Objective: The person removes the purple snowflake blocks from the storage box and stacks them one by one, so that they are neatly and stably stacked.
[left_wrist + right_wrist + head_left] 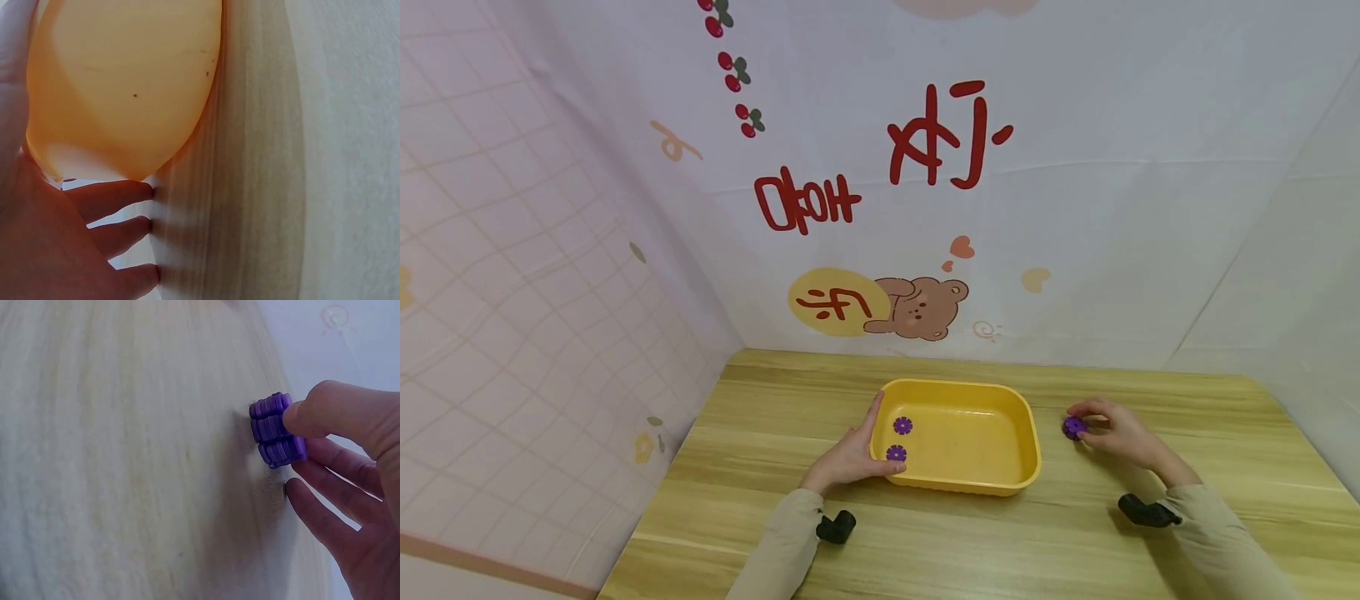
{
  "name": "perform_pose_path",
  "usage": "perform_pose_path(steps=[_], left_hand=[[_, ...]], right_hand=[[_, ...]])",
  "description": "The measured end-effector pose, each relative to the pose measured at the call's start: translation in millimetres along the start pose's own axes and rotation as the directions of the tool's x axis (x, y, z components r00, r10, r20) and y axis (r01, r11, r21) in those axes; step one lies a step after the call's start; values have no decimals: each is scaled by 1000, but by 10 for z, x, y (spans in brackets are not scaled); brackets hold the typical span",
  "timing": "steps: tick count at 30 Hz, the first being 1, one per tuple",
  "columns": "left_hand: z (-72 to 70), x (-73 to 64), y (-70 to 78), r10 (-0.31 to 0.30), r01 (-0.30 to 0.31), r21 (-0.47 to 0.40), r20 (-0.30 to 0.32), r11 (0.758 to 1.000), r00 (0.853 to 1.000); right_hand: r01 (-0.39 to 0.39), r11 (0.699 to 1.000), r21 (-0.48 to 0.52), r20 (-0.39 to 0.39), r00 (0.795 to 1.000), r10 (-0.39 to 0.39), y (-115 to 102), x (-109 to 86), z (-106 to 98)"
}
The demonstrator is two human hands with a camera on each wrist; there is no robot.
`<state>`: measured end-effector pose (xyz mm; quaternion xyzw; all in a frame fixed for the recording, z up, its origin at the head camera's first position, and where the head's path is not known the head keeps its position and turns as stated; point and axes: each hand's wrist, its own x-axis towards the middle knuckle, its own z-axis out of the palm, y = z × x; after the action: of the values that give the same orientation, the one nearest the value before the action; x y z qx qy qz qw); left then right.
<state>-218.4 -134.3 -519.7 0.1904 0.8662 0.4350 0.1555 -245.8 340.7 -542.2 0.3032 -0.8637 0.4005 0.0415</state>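
Note:
At the left end of a yellow plastic tray [958, 482], my left hand [850, 457] lies with thumb and forefinger spread along the rim. In the left wrist view, the other fingers [122, 237] extend below the tray's wall [131, 87], tips at the tabletop. Two purple notched discs [902, 426] lie inside the tray on its left side. To the right of the tray, my right hand [1116, 432] pinches a small stack of purple notched discs [272, 431] between thumb and fingers, close over the table. The stack's far side is hidden by the fingers.
A wood-grain table [925, 550] carries everything. Behind it hangs a white printed cloth [1112, 208] with a bear and red characters, and another patterned cloth [550, 333] borders the left side. Black wrist mounts [837, 527] stick out from both sleeves.

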Motion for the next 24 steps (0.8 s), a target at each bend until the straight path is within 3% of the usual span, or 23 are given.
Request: perform_pose_path(steps=[24], left_hand=[[-4,4,9,-10,10,-6,2,1000,1000]], right_hand=[[58,998,34,22,998,-59,15,-22,-10]])
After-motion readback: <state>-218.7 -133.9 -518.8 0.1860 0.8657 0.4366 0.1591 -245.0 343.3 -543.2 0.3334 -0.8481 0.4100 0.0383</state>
